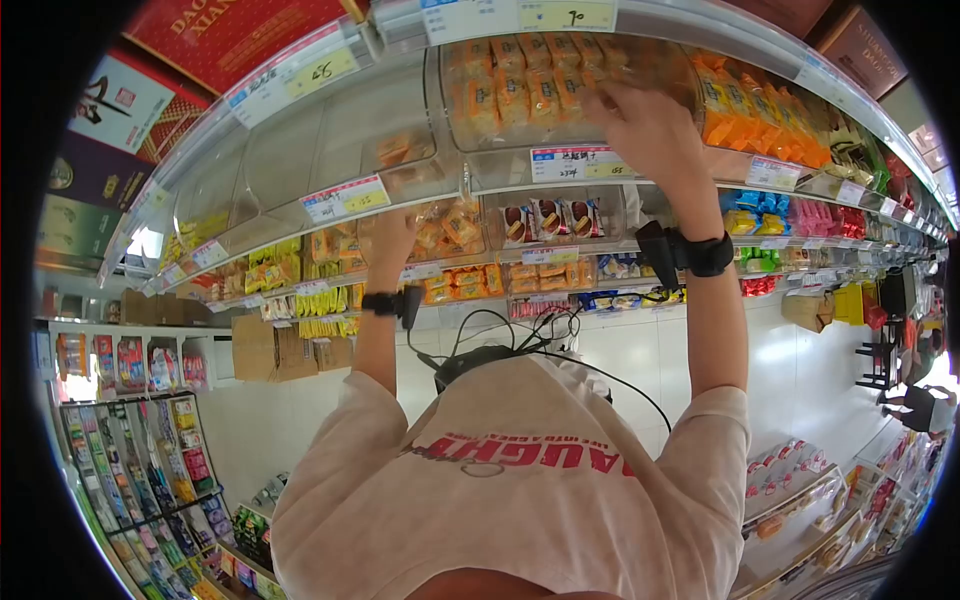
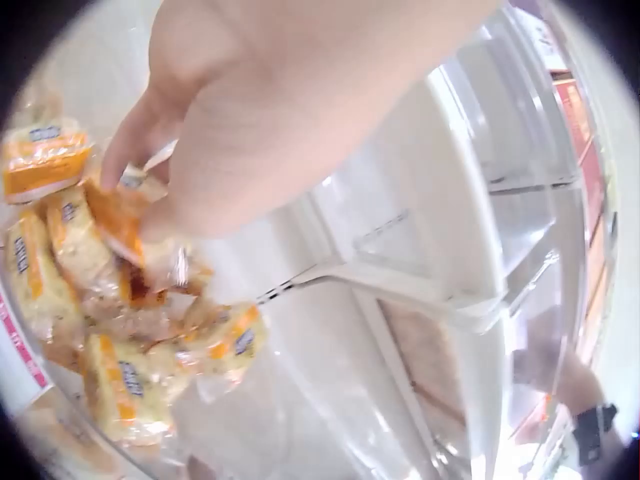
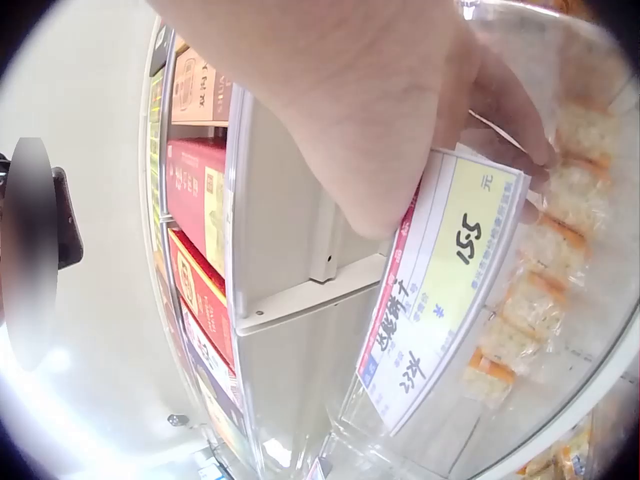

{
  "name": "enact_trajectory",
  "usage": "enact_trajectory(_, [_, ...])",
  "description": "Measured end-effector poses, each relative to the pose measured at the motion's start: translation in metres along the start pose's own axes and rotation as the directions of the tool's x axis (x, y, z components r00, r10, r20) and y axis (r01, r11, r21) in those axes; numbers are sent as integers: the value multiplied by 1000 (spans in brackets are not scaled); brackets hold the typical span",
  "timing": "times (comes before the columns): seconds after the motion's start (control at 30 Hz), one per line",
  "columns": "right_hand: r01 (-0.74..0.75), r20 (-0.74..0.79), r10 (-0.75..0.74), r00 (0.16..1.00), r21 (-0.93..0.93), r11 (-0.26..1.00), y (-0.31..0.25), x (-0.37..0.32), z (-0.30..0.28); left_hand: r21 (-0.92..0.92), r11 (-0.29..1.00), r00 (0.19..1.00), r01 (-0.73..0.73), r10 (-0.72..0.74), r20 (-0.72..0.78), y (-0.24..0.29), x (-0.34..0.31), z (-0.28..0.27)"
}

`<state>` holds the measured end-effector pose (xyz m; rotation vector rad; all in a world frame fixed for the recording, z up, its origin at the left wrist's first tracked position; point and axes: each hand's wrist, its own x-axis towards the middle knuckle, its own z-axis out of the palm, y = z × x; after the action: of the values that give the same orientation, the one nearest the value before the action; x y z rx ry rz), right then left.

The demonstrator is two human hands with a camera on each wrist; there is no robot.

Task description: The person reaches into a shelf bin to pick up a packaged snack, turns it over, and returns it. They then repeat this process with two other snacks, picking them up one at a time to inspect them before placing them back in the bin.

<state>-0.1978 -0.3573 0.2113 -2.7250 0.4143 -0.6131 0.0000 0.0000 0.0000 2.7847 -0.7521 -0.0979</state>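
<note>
My left hand (image 1: 395, 240) (image 2: 260, 110) reaches into a clear bin of loose, jumbled wrapped snacks. In the left wrist view, its thumb and finger pinch an orange-banded packet (image 2: 118, 218), with other packets (image 2: 130, 390) lying below and beside it. Higher on the shelf, my right hand (image 1: 645, 130) (image 3: 350, 100) reaches over the front of another clear bin, its bent fingertips at a row of packets (image 1: 543, 95) (image 3: 553, 250). A price label (image 3: 440, 290) partly hides those fingers, so whether they hold a packet cannot be seen.
Orange packets (image 1: 750, 115) fill the bin to the right. Clear dividers and a shelf rail with price labels (image 1: 345, 198) run between the tiers. Red boxes (image 1: 215, 40) stand at the upper left. Cardboard boxes (image 1: 275, 348) sit on the floor at left.
</note>
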Motion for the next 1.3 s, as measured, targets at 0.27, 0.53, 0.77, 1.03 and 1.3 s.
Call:
enact_trajectory(0.27, [91,-197,-85,977,23,996,4,-2,4,-581,783,845,-221,451,286,64,-73,-114])
enact_trajectory(0.53, [51,-139,-47,989,28,998,-6,1,-4,-768,483,831,-421,544,-114,114,-118,-195])
enact_trajectory(0.77, [227,-410,-106,906,257,939,-12,-6,-10,-763,259,800,-592,308,-515,159,-116,-176])
enact_trajectory(1.03, [20,69,-228,971,930,368,-71,-44,-39,-243,516,509,-821,470,-721,187,-95,-170])
enact_trajectory(1.3, [53,34,-201,979,908,416,-58,-17,-26,-314,514,538,-798,372,-757,210,-85,-158])
